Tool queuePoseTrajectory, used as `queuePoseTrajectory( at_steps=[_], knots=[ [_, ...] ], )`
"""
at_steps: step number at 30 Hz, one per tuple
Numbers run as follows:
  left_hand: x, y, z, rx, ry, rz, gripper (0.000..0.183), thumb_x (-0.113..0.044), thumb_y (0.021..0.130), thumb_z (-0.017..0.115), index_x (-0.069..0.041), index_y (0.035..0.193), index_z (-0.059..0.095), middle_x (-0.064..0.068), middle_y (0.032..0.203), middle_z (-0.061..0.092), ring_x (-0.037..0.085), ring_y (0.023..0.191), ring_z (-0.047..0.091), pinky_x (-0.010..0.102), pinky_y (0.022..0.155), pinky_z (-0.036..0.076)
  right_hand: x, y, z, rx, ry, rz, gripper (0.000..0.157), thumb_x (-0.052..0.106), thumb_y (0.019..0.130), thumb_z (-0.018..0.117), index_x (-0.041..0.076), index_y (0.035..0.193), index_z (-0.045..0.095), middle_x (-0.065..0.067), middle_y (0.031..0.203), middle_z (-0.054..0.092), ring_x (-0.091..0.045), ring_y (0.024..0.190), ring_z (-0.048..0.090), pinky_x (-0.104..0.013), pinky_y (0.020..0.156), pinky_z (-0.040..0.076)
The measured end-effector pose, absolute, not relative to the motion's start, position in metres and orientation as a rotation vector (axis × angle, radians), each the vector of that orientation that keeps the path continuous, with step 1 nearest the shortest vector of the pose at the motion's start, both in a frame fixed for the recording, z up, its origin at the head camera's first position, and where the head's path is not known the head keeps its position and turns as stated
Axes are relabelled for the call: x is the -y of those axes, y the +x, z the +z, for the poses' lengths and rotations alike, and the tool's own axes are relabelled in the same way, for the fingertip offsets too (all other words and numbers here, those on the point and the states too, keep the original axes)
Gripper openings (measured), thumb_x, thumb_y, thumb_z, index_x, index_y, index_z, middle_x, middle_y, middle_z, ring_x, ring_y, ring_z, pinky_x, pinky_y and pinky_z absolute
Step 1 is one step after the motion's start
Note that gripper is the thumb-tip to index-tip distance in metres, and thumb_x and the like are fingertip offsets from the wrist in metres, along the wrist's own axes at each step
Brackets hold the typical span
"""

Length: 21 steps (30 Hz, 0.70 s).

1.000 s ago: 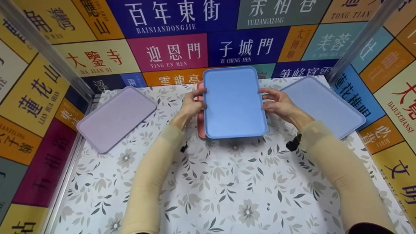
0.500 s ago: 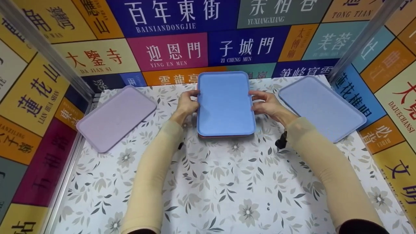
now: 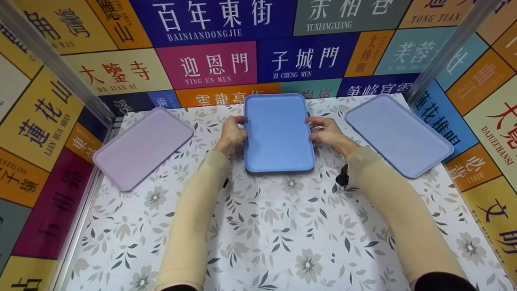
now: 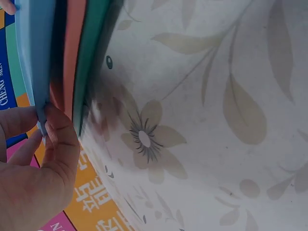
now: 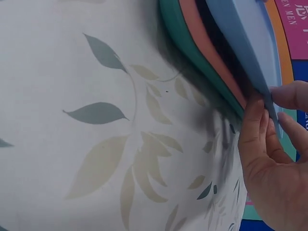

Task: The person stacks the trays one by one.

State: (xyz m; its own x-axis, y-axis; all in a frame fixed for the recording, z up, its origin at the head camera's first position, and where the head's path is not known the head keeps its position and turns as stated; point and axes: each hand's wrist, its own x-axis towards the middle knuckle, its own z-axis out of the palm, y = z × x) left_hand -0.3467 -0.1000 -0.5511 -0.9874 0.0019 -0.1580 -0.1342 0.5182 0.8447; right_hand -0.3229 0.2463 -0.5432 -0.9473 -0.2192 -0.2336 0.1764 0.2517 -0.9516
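A blue rectangular tray [image 3: 278, 133] is at the far middle of the table. My left hand [image 3: 233, 132] pinches its left edge, and my right hand [image 3: 326, 131] pinches the right edge between thumb and fingers. Below it, in the left wrist view, a coral tray [image 4: 74, 43] lies on a green tray [image 4: 93, 43], which rests on the table. A dark gap separates the blue tray from the coral one in both wrist views. From the head view the blue tray hides the two lower trays almost wholly.
On the left of the table lies a lilac tray [image 3: 143, 149], turned at an angle. A periwinkle tray [image 3: 400, 137] lies angled on the right. The table [image 3: 258, 242] has a leaf-and-flower cover. Sign-printed panels [image 3: 206, 64] enclose its back and sides.
Both hands have brought the blue tray left and lower, over the stack. The coral tray's left strip, visible a second ago in the head view, is now covered.
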Motion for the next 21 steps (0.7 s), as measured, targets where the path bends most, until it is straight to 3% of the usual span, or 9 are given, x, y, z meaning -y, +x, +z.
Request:
queuePoseTrajectory(
  at_steps=[4, 8, 14, 18, 21],
  knots=[
    [0.103, -0.360, -0.571, -2.601, -0.145, 1.455, 0.066, 0.007, 0.082, 0.063, -0.006, 0.146, 0.073, 0.014, 0.143, 0.069, 0.024, 0.132, 0.062, 0.034, 0.119, 0.055, -0.246, -0.325, -0.547, -2.246, -0.038, -1.705, 0.080, -0.016, 0.088, 0.062, 0.003, 0.166, 0.053, -0.011, 0.124, 0.059, -0.005, 0.086, 0.064, -0.020, 0.070, 0.060],
    [0.099, -0.349, -0.555, -2.592, -0.159, 1.427, 0.065, 0.008, 0.087, 0.062, -0.001, 0.150, 0.068, 0.019, 0.150, 0.067, 0.031, 0.137, 0.061, 0.041, 0.125, 0.052, -0.243, -0.325, -0.548, -2.283, -0.025, -1.670, 0.079, -0.014, 0.088, 0.064, 0.005, 0.164, 0.056, -0.012, 0.126, 0.059, -0.005, 0.088, 0.062, -0.018, 0.071, 0.057],
    [0.098, -0.335, -0.543, -2.589, -0.194, 1.425, 0.063, 0.008, 0.091, 0.063, -0.002, 0.153, 0.066, 0.016, 0.154, 0.067, 0.031, 0.141, 0.064, 0.041, 0.125, 0.053, -0.239, -0.327, -0.551, -2.339, -0.025, -1.654, 0.076, -0.013, 0.086, 0.066, 0.003, 0.161, 0.060, -0.012, 0.121, 0.060, -0.006, 0.087, 0.059, -0.015, 0.067, 0.052],
    [0.100, -0.350, -0.564, -2.576, -0.229, 1.403, 0.063, 0.007, 0.090, 0.065, -0.004, 0.153, 0.067, 0.016, 0.153, 0.068, 0.029, 0.140, 0.066, 0.041, 0.124, 0.055, -0.237, -0.327, -0.553, -2.338, 0.000, -1.647, 0.075, -0.014, 0.087, 0.063, 0.001, 0.160, 0.060, -0.009, 0.117, 0.056, -0.006, 0.087, 0.057, -0.016, 0.065, 0.051],
    [0.102, -0.366, -0.584, -2.592, -0.253, 1.397, 0.063, 0.006, 0.087, 0.068, -0.005, 0.149, 0.071, 0.015, 0.147, 0.072, 0.026, 0.129, 0.069, 0.038, 0.114, 0.060, -0.236, -0.327, -0.553, -2.330, 0.023, -1.636, 0.074, -0.014, 0.089, 0.060, 0.003, 0.161, 0.059, -0.007, 0.116, 0.054, -0.008, 0.087, 0.056, -0.018, 0.063, 0.050]
  ],
)
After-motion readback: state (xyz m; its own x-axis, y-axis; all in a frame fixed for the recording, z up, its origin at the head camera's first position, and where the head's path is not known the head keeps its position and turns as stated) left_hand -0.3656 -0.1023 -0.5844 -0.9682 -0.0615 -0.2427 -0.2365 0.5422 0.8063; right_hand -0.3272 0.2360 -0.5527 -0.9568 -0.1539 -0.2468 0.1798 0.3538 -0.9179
